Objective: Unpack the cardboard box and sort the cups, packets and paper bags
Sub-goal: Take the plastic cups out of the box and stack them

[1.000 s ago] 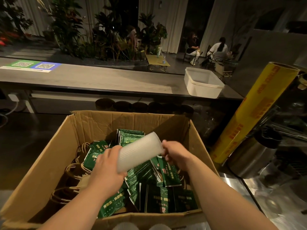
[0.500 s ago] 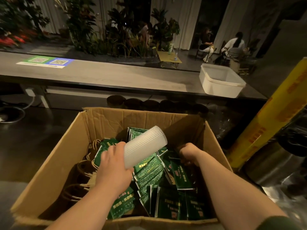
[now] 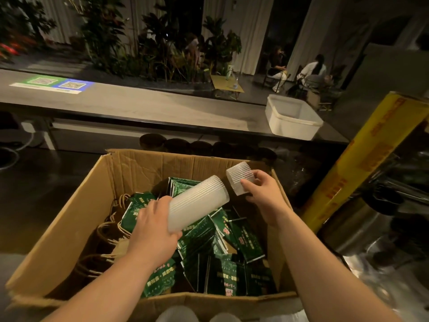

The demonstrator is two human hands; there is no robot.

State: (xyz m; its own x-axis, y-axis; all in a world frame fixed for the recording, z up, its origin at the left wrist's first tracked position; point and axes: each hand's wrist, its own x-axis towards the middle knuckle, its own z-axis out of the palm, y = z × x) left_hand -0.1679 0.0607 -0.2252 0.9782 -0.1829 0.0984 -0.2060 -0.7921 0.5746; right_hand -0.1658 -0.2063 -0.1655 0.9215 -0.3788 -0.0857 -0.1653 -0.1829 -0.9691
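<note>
A café: long counter (image 3: 144, 108) with QR placards (image 3: 52, 83) (seated customers (image 3: 312, 70) beyond), indoor plants (image 3: 162, 43).

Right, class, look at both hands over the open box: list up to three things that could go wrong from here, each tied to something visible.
1. The left hand grips the long cup stack only at its lower end; unsupported, the far end might tip or separate.
2. The right hand pinches the short cup stack near the cardboard box's right wall; a slip could drop it outside.
</note>
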